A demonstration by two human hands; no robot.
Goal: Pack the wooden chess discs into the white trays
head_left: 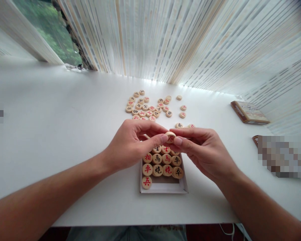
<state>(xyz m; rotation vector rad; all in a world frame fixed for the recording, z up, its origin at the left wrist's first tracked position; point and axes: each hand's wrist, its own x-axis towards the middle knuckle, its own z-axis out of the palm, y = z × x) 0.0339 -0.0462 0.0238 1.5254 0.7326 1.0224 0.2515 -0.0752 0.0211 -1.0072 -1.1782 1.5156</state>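
Between the fingertips of both hands is a round wooden xiangqi piece [170, 137] with a red character, held above the far part of an open box. My left hand [134, 142] pinches it from the left, and my right hand [202, 147] grips it from the right. Below them, the shallow white box [163, 191] holds rows of pieces with red and black characters facing up. A single red piece [146, 182] lies in the box's near left corner, beside bare box floor. My hands hide the box's far end.
Many loose xiangqi pieces [145, 107] lie scattered on the white table [65, 127] beyond my hands. A flat brown-edged box [251, 112] sits at the right, with a blurred-out item nearer. Striped curtains [150, 40] hang along the table's far edge.
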